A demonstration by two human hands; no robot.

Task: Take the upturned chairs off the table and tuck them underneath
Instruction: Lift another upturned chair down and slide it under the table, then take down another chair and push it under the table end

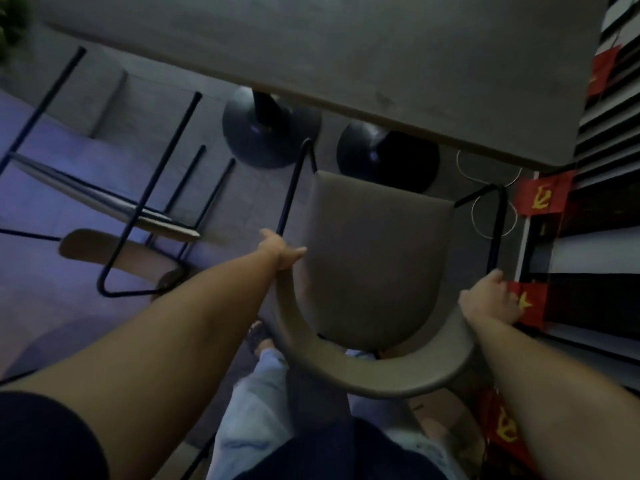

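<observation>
The bench top in view carries no chair, so as far as the frame shows the lifting-off is done here. One chair stands upright on the floor just in front of the bench edge, its seat facing up and not yet under the top. The left hand is closed on the left end of its curved backrest, and the right hand wraps the right end. What looks left is pushing it in. A second chair, to the left of the bench, lies tipped with its legs in the air, so it probably needs righting and tucking.
</observation>
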